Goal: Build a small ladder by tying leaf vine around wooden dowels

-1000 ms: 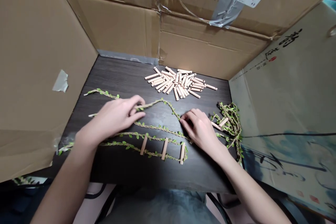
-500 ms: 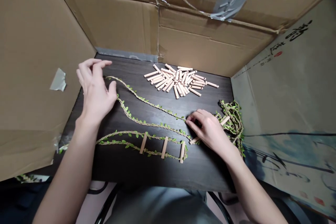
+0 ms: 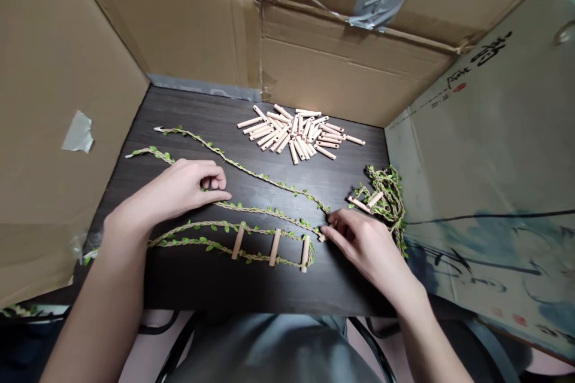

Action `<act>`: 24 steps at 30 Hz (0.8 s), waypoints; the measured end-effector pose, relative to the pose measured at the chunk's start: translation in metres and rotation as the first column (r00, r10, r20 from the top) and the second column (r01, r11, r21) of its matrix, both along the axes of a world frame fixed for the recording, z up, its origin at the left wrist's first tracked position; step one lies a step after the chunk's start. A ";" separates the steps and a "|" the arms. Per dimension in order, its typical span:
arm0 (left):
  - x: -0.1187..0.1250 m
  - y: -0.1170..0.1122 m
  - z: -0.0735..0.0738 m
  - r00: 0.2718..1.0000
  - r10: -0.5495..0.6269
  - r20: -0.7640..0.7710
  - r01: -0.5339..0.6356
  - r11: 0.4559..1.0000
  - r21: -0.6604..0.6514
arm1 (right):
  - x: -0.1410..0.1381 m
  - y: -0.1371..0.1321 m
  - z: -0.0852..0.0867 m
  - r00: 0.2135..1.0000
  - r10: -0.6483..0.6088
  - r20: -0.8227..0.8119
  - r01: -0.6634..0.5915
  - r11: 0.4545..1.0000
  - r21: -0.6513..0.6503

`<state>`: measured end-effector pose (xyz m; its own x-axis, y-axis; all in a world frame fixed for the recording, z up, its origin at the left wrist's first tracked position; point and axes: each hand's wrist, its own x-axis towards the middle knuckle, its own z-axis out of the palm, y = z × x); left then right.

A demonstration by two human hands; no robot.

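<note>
My left hand lies on the dark wood table with its fingers curled over a leafy twine vine strand. Whether it grips the strand is hidden. My right hand pinches a wooden peg at the strand's right end, and the fingers hide most of the peg. Nearer me, a twin-strand vine ladder has wooden rungs tied across it. A second vine strand runs above my left hand, apart from it.
A heap of several loose wooden pegs lies at the table's far side. A tangled vine bundle with pegs tied in sits at the right. Cardboard walls rise on three sides. The table's near edge runs in front of my body.
My left hand has come back from the table's far left and lowered onto the strand. The vine ends now spread further left. My right hand has shifted slightly, and the view has tilted.
</note>
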<state>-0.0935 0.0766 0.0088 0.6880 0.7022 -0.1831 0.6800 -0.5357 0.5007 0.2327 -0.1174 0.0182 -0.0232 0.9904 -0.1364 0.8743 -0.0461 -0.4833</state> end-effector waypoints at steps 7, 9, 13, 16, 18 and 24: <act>-0.019 0.003 0.013 0.975 0.165 -0.151 -0.175 0.983 -0.058 | -0.006 0.017 -0.011 0.994 0.022 -0.107 -0.010 0.994 0.108; -0.019 0.003 0.015 0.976 0.169 -0.133 -0.174 0.984 -0.025 | -0.010 0.021 -0.012 0.992 0.035 -0.122 -0.021 0.993 0.112; 0.001 -0.007 0.014 0.998 0.033 0.051 -0.033 0.999 0.013 | -0.016 0.024 -0.014 0.981 0.036 -0.189 -0.018 0.995 0.097; 0.026 -0.022 0.008 0.982 -0.141 0.127 0.143 0.990 -0.006 | -0.017 0.024 -0.015 0.976 0.033 -0.216 -0.014 0.996 0.089; 0.039 -0.032 0.004 0.961 -0.240 0.137 0.246 0.969 -0.029 | -0.017 0.023 -0.015 0.975 0.034 -0.220 -0.015 0.996 0.087; 0.049 -0.041 -0.003 0.943 -0.292 0.156 0.300 0.954 -0.024 | -0.016 0.021 -0.016 0.970 0.039 -0.241 -0.018 0.996 0.086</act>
